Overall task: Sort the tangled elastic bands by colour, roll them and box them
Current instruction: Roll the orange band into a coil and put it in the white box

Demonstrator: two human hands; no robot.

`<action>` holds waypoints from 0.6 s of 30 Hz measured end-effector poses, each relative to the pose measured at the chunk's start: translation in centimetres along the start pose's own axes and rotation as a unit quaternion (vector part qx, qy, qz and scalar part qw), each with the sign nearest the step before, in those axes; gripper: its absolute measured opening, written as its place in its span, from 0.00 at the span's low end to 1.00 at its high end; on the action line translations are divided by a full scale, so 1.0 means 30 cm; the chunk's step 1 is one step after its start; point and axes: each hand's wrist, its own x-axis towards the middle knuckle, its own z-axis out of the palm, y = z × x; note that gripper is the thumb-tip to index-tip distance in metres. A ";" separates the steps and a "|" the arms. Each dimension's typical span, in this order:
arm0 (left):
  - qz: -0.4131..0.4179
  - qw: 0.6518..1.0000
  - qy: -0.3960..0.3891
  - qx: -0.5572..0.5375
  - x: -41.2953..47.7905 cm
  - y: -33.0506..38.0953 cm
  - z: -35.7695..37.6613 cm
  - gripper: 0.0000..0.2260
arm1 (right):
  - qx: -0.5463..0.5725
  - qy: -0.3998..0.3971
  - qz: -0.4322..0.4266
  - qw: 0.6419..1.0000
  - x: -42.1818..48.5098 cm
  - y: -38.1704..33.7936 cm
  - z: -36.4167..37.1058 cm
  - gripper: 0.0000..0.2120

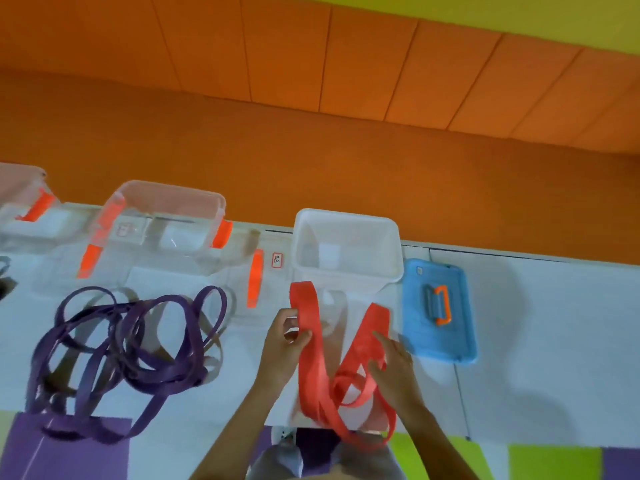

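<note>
The white counter carries a loose tangle of purple bands, well left of the empty white box. A wide red band loops just in front of that box and hangs off the counter's near edge. Left of the box stand clear tubs with orange latches, and on its right lies a blue case. The left hand pinches one red strand. The right hand lies along the other, and I cannot tell its grip.

Table, purple bands, red band, boxes, blue case
</note>
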 end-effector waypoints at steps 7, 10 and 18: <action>0.083 0.996 -0.025 -0.015 0.022 0.124 -0.041 0.15 | 0.037 0.056 -0.028 0.997 0.026 -0.102 -0.060 0.12; 0.122 0.990 -0.065 -0.013 0.009 0.179 -0.049 0.15 | 0.170 0.043 -0.058 0.983 0.014 -0.261 -0.131 0.08; 0.145 0.976 -0.162 -0.010 -0.045 0.272 -0.078 0.22 | 0.454 -0.073 -0.069 0.885 -0.024 -0.607 -0.258 0.18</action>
